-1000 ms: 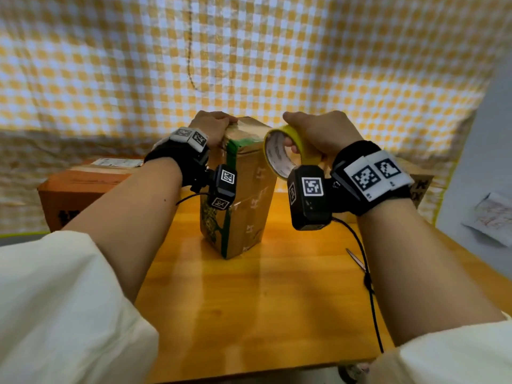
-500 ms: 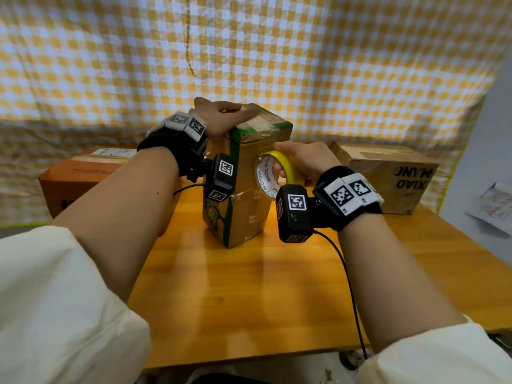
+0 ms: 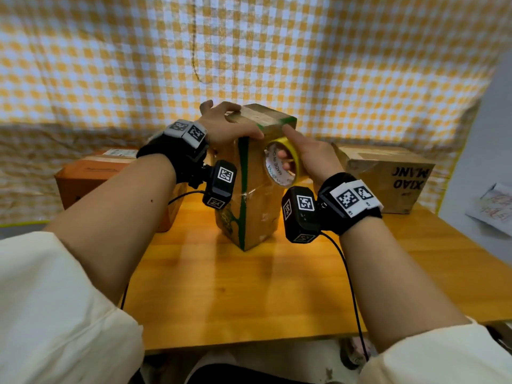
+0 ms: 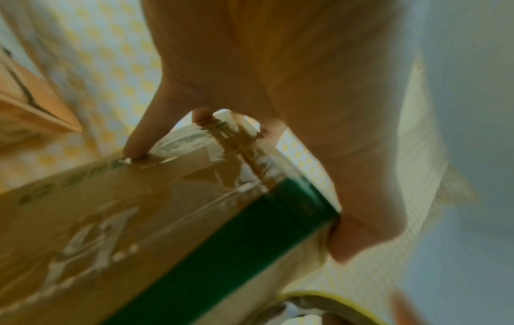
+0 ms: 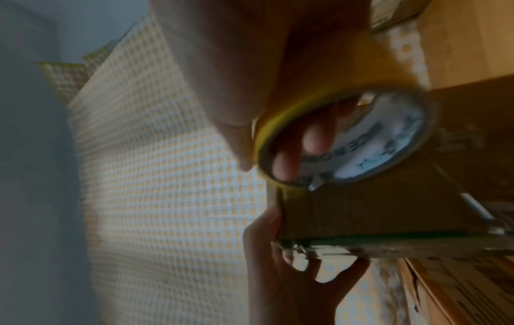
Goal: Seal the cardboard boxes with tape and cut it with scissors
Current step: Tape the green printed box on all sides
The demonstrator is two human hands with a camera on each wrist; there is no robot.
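Observation:
A tall cardboard box [image 3: 260, 195] with a green stripe down its near corner stands upright mid-table. My left hand [image 3: 231, 126] grips its taped top, fingers over the far side and thumb on the near edge [image 4: 356, 239]. My right hand [image 3: 295, 153] holds a yellow tape roll [image 3: 282, 164] against the box's right face, with fingers [image 5: 317, 140] through the core. Its index finger stretches up to the box's top edge. The wrist views are blurred. No scissors are in view.
An orange-brown box [image 3: 91, 176] lies at the table's back left, and a brown printed box [image 3: 388, 176] at the back right. Yellow checked cloth [image 3: 277, 51] hangs behind. Papers [image 3: 496, 209] lie off the wooden table [image 3: 249, 300] to the right.
My right hand has carried the tape roll down from the box's top onto its right face, and its index finger now reaches up to the top edge. My left hand stays on the top.

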